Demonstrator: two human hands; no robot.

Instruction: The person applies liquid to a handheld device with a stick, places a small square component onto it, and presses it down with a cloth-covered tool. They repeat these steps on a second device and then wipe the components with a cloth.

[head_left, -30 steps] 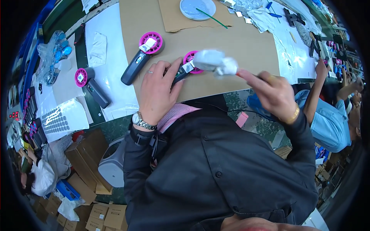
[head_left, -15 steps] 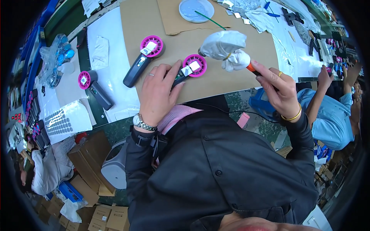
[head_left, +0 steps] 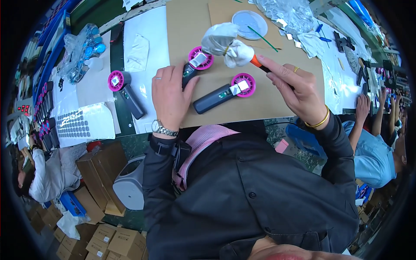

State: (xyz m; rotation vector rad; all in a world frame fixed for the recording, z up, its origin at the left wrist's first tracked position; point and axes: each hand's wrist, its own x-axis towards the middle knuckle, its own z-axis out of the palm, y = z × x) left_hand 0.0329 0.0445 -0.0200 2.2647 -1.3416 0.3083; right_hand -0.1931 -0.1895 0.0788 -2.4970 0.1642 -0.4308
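My left hand [head_left: 168,97] is closed on the dark handle of a handheld fan with a pink round head [head_left: 210,65]; most of that handle is hidden beneath my fingers. A white square piece sits on the fan's hub. In my right hand [head_left: 301,91] is a hammer [head_left: 255,60] with an orange and black handle. White cloth [head_left: 221,39], tied with a band, covers its head, which hovers just right of the held fan. Below it a second pink-headed fan [head_left: 214,99] lies on the brown board, and a third fan [head_left: 132,102] lies farther left.
Brown cardboard [head_left: 281,102] covers the middle of the table. Behind stands a shallow round dish [head_left: 249,21] with a green stick [head_left: 264,39]. Plastic bags [head_left: 284,15] lie at the back right. A sheet of grey pads [head_left: 93,123] is at left. Other people work on both sides.
My left hand has let go of the nearer fan and moved onto the one behind it. The hammer in my right hand has swung left with it. The whole view has shifted somewhat.
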